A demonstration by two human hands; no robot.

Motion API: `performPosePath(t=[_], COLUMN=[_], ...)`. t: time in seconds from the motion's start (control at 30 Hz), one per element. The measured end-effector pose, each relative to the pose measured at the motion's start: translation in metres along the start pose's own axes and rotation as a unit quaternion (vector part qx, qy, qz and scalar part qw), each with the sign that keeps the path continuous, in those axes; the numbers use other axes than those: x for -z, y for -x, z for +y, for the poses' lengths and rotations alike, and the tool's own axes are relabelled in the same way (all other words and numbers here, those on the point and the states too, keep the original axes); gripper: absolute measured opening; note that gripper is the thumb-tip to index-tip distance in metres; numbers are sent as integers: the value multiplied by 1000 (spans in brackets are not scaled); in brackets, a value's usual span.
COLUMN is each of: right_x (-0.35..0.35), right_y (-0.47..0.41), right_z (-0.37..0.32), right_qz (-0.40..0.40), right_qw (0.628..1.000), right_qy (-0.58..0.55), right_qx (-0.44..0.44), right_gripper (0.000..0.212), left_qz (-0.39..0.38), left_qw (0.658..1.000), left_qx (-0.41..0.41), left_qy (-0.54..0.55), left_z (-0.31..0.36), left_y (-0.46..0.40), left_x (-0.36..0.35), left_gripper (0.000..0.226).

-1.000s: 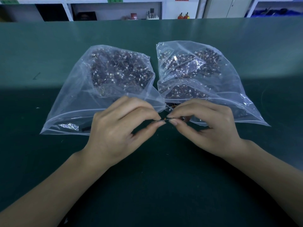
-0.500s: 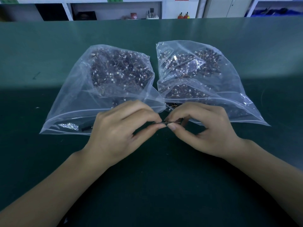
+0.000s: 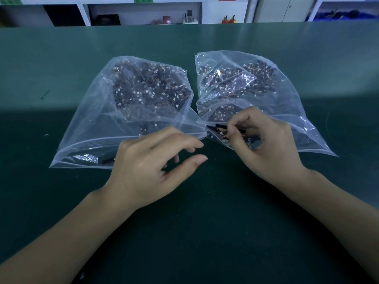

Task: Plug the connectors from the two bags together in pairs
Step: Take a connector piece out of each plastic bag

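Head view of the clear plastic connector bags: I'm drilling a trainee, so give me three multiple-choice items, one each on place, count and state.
1. Where is the right hand?
A. at the mouth of the right clear plastic bag
B. on the far shelf
C. flat on the green table

2. How many clear bags lie on the table?
A. one
B. two
C. four

3. What is the left hand doing?
A. gripping a tool
B. pinching a wire
C. holding nothing, fingers loosely curled

Answers:
1 A, its fingers pinch a black connector piece there.
2 B, the left clear plastic bag and the right one lie side by side.
3 C, nothing lies between its fingertips.
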State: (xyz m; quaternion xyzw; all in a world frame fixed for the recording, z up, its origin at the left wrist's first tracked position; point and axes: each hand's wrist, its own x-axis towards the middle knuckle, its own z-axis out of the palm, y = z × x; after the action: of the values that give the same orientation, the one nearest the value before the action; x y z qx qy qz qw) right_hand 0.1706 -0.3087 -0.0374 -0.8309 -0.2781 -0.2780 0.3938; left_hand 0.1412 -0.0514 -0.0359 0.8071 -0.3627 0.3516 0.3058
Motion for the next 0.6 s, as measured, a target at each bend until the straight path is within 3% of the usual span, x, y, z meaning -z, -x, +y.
performPosePath(t=[0.17,0.37,0.6], right_x=[3,6,7], right_y=[-2,-5,-4], right_z=[6,8,12], right_qz=[5,-36,-79], right_qw=[998,993,983], right_qy=[58,113,164], right_qx=[6,28,-11], right_gripper=[4,11,7], left_qz=[-2,-16,-34], left_qw=[1000,996,978], left_qx=[11,19,86], left_qy=[-1,-85,-188], left_z=[2,2,-4], left_y=[-1,-6,-8], left_x=[2,8,14], left_gripper=[26,60,60])
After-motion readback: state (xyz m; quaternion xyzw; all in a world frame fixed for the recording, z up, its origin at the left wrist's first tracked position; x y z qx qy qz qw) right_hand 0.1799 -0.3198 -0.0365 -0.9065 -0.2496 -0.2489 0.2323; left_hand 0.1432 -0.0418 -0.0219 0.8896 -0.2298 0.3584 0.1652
